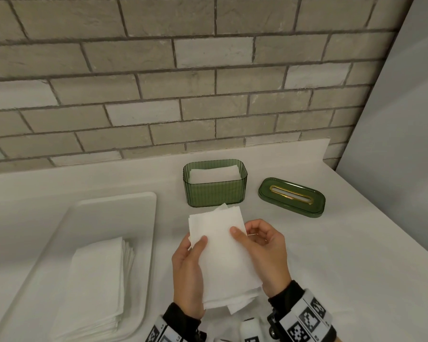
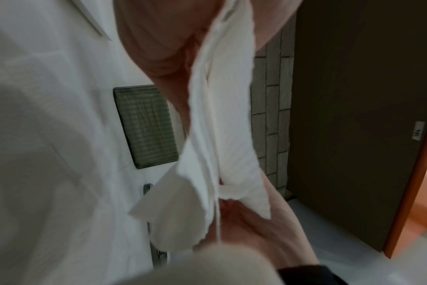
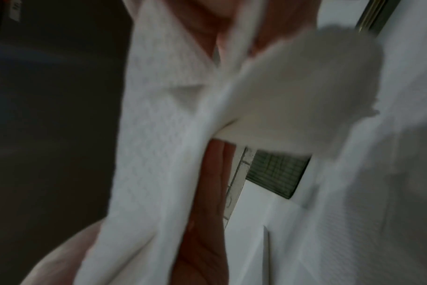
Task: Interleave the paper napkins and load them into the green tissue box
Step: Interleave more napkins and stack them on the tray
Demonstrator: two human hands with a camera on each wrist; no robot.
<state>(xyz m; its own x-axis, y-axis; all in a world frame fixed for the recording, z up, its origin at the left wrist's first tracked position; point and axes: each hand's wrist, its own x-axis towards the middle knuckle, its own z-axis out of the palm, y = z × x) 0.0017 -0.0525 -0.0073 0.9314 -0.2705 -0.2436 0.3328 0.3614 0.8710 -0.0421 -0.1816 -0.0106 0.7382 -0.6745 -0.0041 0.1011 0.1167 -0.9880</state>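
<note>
Both hands hold a small bundle of white paper napkins (image 1: 221, 257) above the counter, just in front of the green tissue box (image 1: 215, 191). My left hand (image 1: 189, 270) grips its left edge with the thumb on top. From the right, my right hand (image 1: 262, 253) pinches it, thumb on the upper sheet. The box is open and white napkins (image 1: 214, 174) lie inside. Its green lid (image 1: 292, 196) with a gold-rimmed slot lies to the right. Both wrist views are blurred: layered napkins (image 2: 222, 123) between the palms, and folded sheets (image 3: 159, 135) with the box (image 3: 278, 173) behind.
A white tray (image 1: 124, 203) at the left holds a stack of folded napkins (image 1: 97, 285). The white counter (image 1: 344, 255) runs to a grey brick wall (image 1: 183, 82) behind and a white panel (image 1: 400, 119) at the right.
</note>
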